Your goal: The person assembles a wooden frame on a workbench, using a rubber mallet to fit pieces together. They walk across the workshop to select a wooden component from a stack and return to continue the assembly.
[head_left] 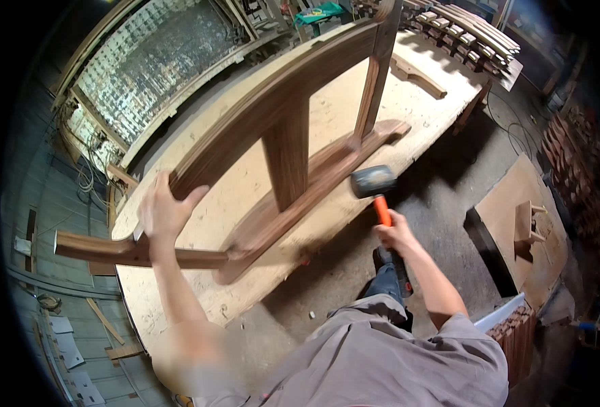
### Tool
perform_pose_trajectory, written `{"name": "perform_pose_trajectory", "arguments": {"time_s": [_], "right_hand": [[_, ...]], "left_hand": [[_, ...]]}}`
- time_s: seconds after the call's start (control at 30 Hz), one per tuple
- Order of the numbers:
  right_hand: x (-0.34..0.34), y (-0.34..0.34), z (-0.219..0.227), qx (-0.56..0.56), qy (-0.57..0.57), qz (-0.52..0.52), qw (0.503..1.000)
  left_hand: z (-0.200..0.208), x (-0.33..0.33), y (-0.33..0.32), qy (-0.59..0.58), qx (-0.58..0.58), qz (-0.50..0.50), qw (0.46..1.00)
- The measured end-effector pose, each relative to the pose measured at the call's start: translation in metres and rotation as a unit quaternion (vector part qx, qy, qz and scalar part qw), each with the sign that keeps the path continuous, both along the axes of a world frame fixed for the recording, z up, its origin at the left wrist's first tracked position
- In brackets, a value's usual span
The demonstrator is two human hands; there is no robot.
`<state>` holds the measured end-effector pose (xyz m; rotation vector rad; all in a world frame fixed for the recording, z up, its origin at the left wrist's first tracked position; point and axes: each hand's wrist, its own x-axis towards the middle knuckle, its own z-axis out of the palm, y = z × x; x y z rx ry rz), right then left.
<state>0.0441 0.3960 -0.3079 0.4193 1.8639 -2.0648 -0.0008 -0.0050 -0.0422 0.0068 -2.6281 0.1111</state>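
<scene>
A dark brown wooden chair frame (290, 159) stands on edge on a pale worktable. Its parts are a long curved rail, a wide middle slat, two end posts and a lower rail with rounded ends. At its left end, my left hand (161, 211) grips the joint of curved rail and post, thumb apart over the rail's face; some fingers are hidden behind the wood. My right hand (396, 232) is closed round the orange handle of a black-headed mallet (373, 181). The mallet's head is close to the lower rail, by the table's near edge; I cannot tell whether they touch.
The worktable (198, 292) carries a loose shaped wooden piece (418, 76) and stacked slats (473, 34) at its far right. Beyond the table leans a worn, whitish panel (157, 61). A brown board (517, 224) with a small wooden piece lies at right, with stacked wood around.
</scene>
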Motion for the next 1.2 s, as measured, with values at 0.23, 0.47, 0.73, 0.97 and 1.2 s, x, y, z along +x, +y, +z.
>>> {"name": "perform_pose_trajectory", "arguments": {"time_s": [0.23,0.47,0.73,0.97,1.2], "right_hand": [[-0.156,0.141,0.051,0.032,0.073,-0.065,0.995],[-0.307,0.201,0.135,0.029,0.138,-0.061,0.988],[-0.320,0.187,0.151,0.037,0.128,0.075,0.988],[-0.314,0.161,0.108,0.024,0.156,0.029,0.987],[-0.198,0.106,0.105,0.005,0.358,-0.077,0.931]], "left_hand": [[0.010,-0.066,0.103,-0.010,0.001,-0.050,0.999],[0.010,-0.133,0.175,-0.034,-0.014,-0.028,0.999],[0.014,-0.137,0.173,-0.017,-0.037,-0.020,0.999],[0.005,-0.112,0.170,-0.033,0.071,0.022,0.997],[-0.067,-0.051,0.262,0.180,0.420,-0.198,0.867]]}}
